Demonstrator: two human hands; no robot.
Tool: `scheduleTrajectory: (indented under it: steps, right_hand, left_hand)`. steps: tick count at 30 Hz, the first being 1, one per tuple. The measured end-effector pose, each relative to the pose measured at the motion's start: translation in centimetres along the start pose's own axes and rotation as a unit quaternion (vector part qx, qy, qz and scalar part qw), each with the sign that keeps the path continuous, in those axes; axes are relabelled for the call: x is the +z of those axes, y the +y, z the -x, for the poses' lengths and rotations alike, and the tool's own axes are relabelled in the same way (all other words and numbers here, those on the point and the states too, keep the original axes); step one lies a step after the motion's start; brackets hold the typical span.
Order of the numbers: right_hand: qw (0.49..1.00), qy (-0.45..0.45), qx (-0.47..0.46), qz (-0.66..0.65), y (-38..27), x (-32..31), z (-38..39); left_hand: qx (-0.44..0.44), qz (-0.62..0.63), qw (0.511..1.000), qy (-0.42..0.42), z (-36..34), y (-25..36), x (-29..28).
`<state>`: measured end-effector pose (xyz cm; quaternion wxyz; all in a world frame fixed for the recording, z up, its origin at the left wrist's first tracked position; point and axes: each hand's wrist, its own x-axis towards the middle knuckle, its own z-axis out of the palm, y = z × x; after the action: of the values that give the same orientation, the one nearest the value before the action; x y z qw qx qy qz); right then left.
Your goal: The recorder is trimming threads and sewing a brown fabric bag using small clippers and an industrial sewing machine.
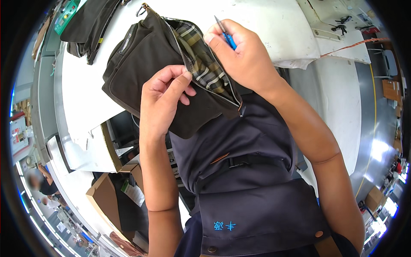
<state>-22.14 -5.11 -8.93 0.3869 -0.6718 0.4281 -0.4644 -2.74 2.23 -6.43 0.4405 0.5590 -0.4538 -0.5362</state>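
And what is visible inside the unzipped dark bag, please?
Plaid lining shows inside the dark bag; its outer side hides the deeper part, so I cannot see whether anything lies there.

Against the left grip [162, 96], the bag [141, 68] is smooth, matt cloth; between the 2 grips, its zip [179, 48] has shiny metal teeth, its lining [200, 55] woven-looking cloth. The tool [231, 42] in the right grip [244, 53] pairs blue plastic with metal. Below both, the apron [265, 205] is softly sheened cloth.
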Motion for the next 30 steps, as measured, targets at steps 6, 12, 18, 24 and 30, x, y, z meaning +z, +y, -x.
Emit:
scheduleTrajectory:
  steps: [6, 12, 18, 24, 30]
  right_hand:
    - [0.998, 0.001, -0.002, -0.06, -0.6, -0.4, 1.0]
    - [0.997, -0.027, 0.004, -0.068, -0.3, -0.7, 2.3]
    - [0.994, -0.101, 0.022, -0.02, -1.2, 0.3, 1.2]
    - [0.982, -0.163, 0.086, -0.045, -1.2, -0.2, -0.2]
    - [0.964, -0.25, 0.086, -0.002, -2.1, -1.0, -2.3]
  left_hand:
    - [0.025, 0.013, 0.998, 0.051, 0.6, -0.3, 1.3]
    - [0.049, -0.084, 0.99, 0.106, 0.4, -0.1, 2.8]
    - [0.066, -0.078, 0.987, 0.125, 0.7, 0.5, 3.3]
    - [0.078, -0.22, 0.966, 0.115, 0.5, 1.8, 3.5]
    - [0.075, -0.279, 0.949, 0.127, 0.4, 2.9, 4.1]
